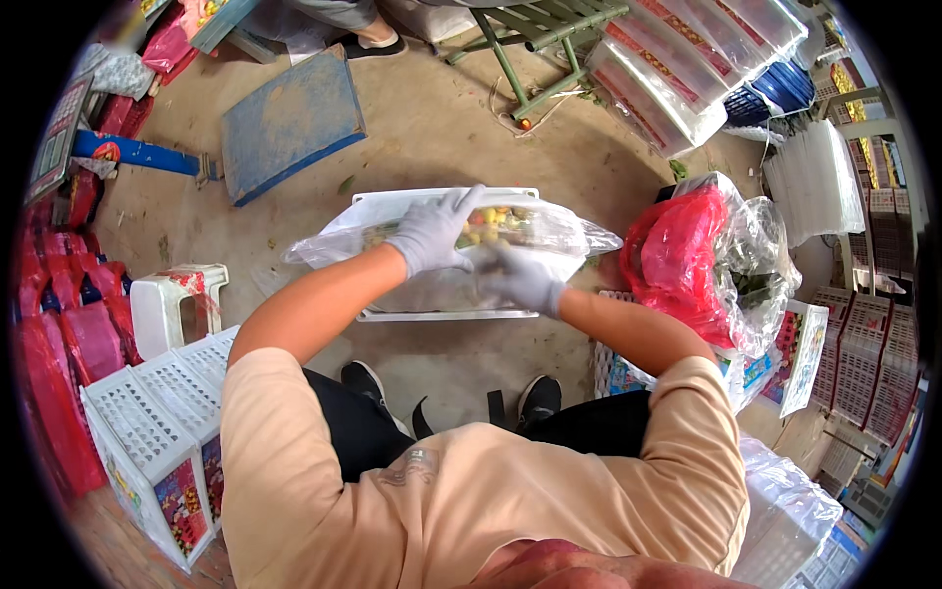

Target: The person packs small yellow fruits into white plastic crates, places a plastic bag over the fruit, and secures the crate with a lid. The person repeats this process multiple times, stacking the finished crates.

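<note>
A white plastic crate [449,316] stands before me, lined with a clear plastic bag [331,247] whose ends spread past both sides. Yellow and red fruit [491,221] shows through the film at the crate's middle. My left hand [436,232], in a pale grey glove, lies on the film at the left of the fruit, its fingers spread. In a matching glove, my right hand [519,280] is over the near right part of the bag; its fingers are blurred, and whether they pinch the film cannot be told.
A blue platform scale [294,121] lies beyond the crate at the left. On the left are a white stool [180,294] and white perforated crates [158,397]. Red and clear bags [681,250] bulge at the right. A green folding stool [544,59] and a person's foot [375,44] are at the far side.
</note>
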A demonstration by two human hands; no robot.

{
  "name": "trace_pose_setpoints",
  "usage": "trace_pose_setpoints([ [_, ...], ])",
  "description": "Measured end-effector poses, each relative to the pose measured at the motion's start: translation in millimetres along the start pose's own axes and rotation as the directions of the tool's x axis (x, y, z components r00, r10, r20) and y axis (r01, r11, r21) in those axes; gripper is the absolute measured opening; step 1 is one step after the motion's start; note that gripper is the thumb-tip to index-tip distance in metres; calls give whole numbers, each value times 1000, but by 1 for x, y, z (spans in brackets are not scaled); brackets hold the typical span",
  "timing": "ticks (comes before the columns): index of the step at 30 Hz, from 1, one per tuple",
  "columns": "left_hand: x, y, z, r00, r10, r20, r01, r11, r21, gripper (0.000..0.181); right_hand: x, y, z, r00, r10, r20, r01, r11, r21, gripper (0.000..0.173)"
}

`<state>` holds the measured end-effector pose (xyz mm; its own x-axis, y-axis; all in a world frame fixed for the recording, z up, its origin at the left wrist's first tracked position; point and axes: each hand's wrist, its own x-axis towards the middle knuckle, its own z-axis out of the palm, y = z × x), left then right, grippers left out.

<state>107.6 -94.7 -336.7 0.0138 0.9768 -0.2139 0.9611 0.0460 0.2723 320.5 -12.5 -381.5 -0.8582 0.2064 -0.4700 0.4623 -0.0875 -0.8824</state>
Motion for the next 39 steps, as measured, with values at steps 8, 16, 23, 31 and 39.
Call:
trace_pose_setpoints([
  [8, -6, 5, 65, 993, 46, 112, -54, 996, 75, 29, -43, 0, -59, 937, 263, 232, 28, 604, -797, 42],
  [16, -52, -14, 29, 963, 239, -125, -227, 968, 104, 14, 37, 8, 15, 744, -638, 197, 367, 145, -919, 73],
  [23, -149, -97, 44, 815, -413, 407, 579, 558, -595, 60, 83, -1, 69, 649, -759, 46, 546, 423, -723, 52],
  [31, -69, 7, 108, 904, -257, -342, 132, 928, -348, 69, 93, -16, 55, 890, -146, -433, 255, 945, 206, 32],
  [39, -41, 27, 137, 850, -280, -447, 262, 960, -103, 51, -89, -17, -99, 992, -81, -100, 34, 914, -404, 34],
])
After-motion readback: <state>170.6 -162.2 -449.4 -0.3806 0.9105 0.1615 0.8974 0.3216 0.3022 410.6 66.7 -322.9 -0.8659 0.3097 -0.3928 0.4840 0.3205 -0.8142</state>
